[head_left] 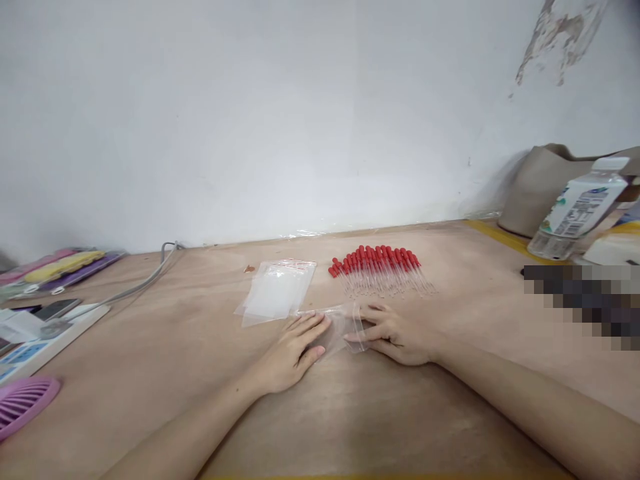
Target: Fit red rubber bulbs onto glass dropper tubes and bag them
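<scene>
A clear plastic zip bag lies on the table between my two hands. Flat over its left part rests my left hand, fingers stretched out. My right hand has its fingers closed on the bag's right end, near the zip strip. Just behind the hands, a row of thin clear droppers with red bulbs is laid side by side, bulbs toward the wall. More flat clear bags are stacked to their left.
On the left are a power strip with a grey cable, a pink fan grille and colourful packs. A water bottle and a beige bin stand at the right. A white wall closes off the back.
</scene>
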### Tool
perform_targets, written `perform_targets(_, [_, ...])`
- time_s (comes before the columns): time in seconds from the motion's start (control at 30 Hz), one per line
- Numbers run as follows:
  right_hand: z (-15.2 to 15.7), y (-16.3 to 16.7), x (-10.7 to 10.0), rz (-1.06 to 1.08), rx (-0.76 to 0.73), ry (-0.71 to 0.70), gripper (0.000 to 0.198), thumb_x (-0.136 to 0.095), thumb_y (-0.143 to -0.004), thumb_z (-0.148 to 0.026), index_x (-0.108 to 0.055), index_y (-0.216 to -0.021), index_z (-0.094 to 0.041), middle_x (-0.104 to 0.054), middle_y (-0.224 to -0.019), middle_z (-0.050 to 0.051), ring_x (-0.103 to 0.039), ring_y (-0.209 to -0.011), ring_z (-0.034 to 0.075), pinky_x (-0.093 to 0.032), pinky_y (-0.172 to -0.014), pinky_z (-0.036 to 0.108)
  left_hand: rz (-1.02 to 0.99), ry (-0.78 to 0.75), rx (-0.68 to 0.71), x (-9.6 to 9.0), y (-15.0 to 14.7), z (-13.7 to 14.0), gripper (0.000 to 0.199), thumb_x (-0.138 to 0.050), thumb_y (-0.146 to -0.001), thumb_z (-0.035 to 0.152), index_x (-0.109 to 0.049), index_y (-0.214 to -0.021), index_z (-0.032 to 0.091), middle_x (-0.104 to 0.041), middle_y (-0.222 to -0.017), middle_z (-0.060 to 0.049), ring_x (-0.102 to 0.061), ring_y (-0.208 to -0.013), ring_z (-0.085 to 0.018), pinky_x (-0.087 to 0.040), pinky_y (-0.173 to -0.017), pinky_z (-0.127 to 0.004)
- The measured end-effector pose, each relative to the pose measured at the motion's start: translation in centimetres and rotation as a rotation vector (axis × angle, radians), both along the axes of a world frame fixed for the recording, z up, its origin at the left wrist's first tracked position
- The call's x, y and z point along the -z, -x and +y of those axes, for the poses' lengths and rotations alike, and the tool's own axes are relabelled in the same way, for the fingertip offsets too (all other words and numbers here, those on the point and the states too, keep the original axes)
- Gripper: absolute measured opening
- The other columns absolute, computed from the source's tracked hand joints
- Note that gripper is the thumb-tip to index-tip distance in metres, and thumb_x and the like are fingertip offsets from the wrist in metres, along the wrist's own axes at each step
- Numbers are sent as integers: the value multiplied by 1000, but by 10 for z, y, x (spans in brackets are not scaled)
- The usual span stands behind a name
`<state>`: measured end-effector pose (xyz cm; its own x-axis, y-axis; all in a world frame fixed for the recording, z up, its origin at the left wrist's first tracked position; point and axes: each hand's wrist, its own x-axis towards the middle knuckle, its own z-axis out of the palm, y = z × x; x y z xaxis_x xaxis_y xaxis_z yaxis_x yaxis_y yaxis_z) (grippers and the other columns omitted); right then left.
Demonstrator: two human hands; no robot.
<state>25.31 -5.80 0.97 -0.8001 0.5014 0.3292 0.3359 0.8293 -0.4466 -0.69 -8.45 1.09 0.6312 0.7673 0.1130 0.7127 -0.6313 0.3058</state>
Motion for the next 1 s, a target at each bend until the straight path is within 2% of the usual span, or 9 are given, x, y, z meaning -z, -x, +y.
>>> perform_targets(0.13, [2,-10,-11,32,-10,207,21,-52,-80,-29,-68,-94,-28,-58,-113,4,-50,-105,19,-33,-95,38,-15,-27,5,3,1,1,42,-35,-90,36,-35,-132,28,-34,-139,-2,-27,-129,-20,-25,-105,-44])
perform_targets(0.23, [15,-21,-10,84,67,357,21,-53,-78,-34,-70,-84,-22,-66,-92,4,-58,-87,17,-44,-79,31,-34,-57,10,6,1,2,40,-37,-90,36,-39,-129,28,-36,-138,-2,-30,-128,-20,-26,-105,-43])
perform_targets(0.3, [30,-21,-9,115,254,304,22,-52,-78,-34,-68,-75,-20,-67,-77,3,-59,-73,15,-46,-68,28,-45,-74,6,6,0,2,39,-38,-89,36,-42,-128,28,-38,-137,-2,-31,-127,-20,-27,-104,-42])
perform_targets(0.37, [48,-11,-9,148,516,124,18,-54,-75,-32,-66,-73,-19,-66,-73,2,-58,-67,15,-44,-64,26,-54,-87,1,6,0,2,39,-40,-89,36,-43,-127,28,-40,-135,-2,-33,-126,-20,-28,-104,-43])
perform_targets(0.47, [78,23,-14,70,790,-4,18,-52,-76,-30,-66,-78,-19,-67,-81,4,-59,-76,16,-42,-66,25,-55,-95,-4,6,-1,2,39,-40,-88,37,-44,-126,27,-42,-134,-3,-35,-125,-21,-29,-103,-44])
perform_targets(0.57, [106,62,-20,-78,1026,-13,26,-46,-81,-34,-66,-85,-19,-65,-87,8,-58,-86,20,-42,-71,29,-52,-95,1,6,-1,1,40,-39,-89,37,-44,-127,27,-42,-134,-4,-34,-125,-21,-29,-103,-44])
perform_targets(0.7, [131,96,-20,-84,1080,-13,30,-51,-78,-33,-65,-91,-10,-57,-106,19,-51,-100,29,-41,-78,36,-64,-92,13,6,0,0,39,-40,-89,36,-44,-126,27,-42,-134,-4,-34,-125,-22,-30,-102,-44])
perform_targets(0.8, [138,102,-21,-55,1098,19,27,-54,-75,-25,-64,-93,-7,-54,-109,22,-48,-105,31,-40,-79,37,-67,-85,18,6,1,-1,39,-41,-88,36,-44,-126,26,-43,-133,-4,-34,-125,-22,-31,-102,-43])
perform_targets(1.0, [123,62,-37,107,1076,154,27,-46,-81,-33,-59,-94,-13,-63,-89,13,-58,-88,24,-44,-71,35,-93,-92,20,7,0,-1,38,-42,-88,35,-46,-125,27,-44,-132,-4,-37,-123,-23,-32,-101,-45])
